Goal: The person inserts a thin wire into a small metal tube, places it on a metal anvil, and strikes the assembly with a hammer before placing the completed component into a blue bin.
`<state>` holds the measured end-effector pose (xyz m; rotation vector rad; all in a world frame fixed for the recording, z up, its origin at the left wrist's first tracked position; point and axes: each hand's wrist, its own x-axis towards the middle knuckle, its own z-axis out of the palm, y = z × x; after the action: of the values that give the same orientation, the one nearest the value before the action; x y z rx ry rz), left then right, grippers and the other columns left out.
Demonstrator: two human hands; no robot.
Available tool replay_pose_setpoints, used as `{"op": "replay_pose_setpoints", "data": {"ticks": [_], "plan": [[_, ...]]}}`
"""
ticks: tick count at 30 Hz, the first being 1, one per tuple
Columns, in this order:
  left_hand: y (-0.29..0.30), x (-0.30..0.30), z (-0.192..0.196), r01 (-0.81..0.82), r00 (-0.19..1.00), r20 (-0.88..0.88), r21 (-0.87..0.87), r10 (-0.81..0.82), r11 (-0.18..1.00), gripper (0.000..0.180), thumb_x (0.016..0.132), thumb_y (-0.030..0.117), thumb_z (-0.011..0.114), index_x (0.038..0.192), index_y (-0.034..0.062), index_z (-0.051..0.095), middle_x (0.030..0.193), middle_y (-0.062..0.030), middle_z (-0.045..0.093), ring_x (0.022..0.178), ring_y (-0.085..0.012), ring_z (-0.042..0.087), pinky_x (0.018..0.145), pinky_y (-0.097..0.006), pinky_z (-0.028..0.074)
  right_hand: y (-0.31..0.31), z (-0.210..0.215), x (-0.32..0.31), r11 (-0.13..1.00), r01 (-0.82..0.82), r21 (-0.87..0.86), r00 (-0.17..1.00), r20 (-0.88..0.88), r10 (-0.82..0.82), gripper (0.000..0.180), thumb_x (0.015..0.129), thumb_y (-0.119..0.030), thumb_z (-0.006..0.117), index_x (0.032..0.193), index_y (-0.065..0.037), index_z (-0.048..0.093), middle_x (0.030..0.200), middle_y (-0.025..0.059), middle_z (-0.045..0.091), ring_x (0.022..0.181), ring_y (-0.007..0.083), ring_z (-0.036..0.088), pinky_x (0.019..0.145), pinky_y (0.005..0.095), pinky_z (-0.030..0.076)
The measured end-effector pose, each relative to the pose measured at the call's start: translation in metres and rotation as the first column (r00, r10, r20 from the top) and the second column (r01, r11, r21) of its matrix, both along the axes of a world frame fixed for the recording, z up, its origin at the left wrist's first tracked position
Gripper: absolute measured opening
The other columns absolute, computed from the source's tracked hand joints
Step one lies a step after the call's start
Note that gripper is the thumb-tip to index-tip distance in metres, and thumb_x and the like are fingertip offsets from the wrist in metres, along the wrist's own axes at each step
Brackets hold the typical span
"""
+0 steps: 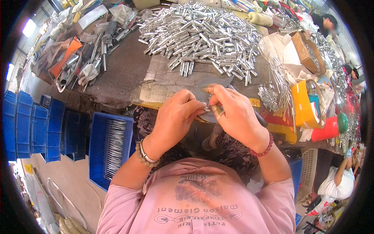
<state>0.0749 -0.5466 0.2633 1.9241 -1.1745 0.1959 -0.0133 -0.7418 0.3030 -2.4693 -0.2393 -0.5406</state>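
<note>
In the head view, the left hand (175, 117) and the right hand (233, 115) are brought together just above the near edge of the workbench (120, 74), fingertips meeting over a small metal piece (205, 110) that is pinched closed between them; what exactly is gripped is largely hidden by the fingers. The piece is held close over a grey curved plate (212, 84), probably so that anything dropped is caught there. A big heap of shiny metal tubes (202, 35) is kept within easy reach behind the hands. To the left, a blue crate (99, 148) on the floor is filled with thin metal rods laid lengthwise, beside stacked blue bins (31, 124) whose contents cannot be made out
</note>
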Motion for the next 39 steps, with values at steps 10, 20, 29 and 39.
{"op": "replay_pose_setpoints", "data": {"ticks": [10,20,29,39], "plan": [[-0.002,-0.001,-0.004,-0.027,1.0,-0.003,-0.026,0.027,0.999,0.016,0.088,0.006,0.084,0.102,0.0067,0.077,0.093,-0.0105,0.064,0.086,-0.0343,0.067,0.072,-0.044,0.054,-0.002,0.006,-0.015,0.966,0.102,-0.237,0.993,0.083,-0.085,0.038,0.09,-0.008,0.076,0.128,-0.008,0.069,0.1,0.011,0.071,0.098,0.0331,0.071,0.087,0.0452,0.057],[-0.001,0.0,-0.003,-0.002,0.996,-0.091,0.006,0.002,1.0,0.021,0.088,0.0,0.086,0.107,0.0035,0.079,0.097,-0.0112,0.064,0.087,-0.0287,0.066,0.076,-0.036,0.054,-0.037,-0.002,-0.054,0.926,0.337,-0.168,0.941,0.042,-0.335,0.044,0.084,0.002,0.078,0.127,-0.008,0.075,0.106,0.0132,0.069,0.096,0.0349,0.071,0.084,0.045,0.059],[-0.003,0.0,-0.005,0.01,0.987,-0.163,-0.006,-0.011,1.0,0.021,0.088,-0.002,0.086,0.107,0.0023,0.078,0.095,-0.0097,0.062,0.085,-0.0262,0.064,0.073,-0.035,0.052,-0.01,0.017,-0.069,0.954,0.2,-0.221,0.978,0.099,-0.183,0.04,0.085,0.001,0.077,0.123,-0.013,0.08,0.102,0.0061,0.063,0.081,0.0267,0.07,0.07,0.039,0.058],[-0.003,0.003,-0.004,0.032,0.993,-0.11,-0.055,-0.038,0.998,0.022,0.086,-0.002,0.086,0.106,0.0028,0.079,0.096,-0.0106,0.064,0.087,-0.0273,0.064,0.075,-0.036,0.053,-0.008,-0.012,-0.069,0.967,0.235,-0.102,0.945,0.258,-0.203,0.038,0.087,0.006,0.075,0.122,-0.008,0.078,0.107,0.0093,0.067,0.084,0.0293,0.073,0.069,0.039,0.059]]}}
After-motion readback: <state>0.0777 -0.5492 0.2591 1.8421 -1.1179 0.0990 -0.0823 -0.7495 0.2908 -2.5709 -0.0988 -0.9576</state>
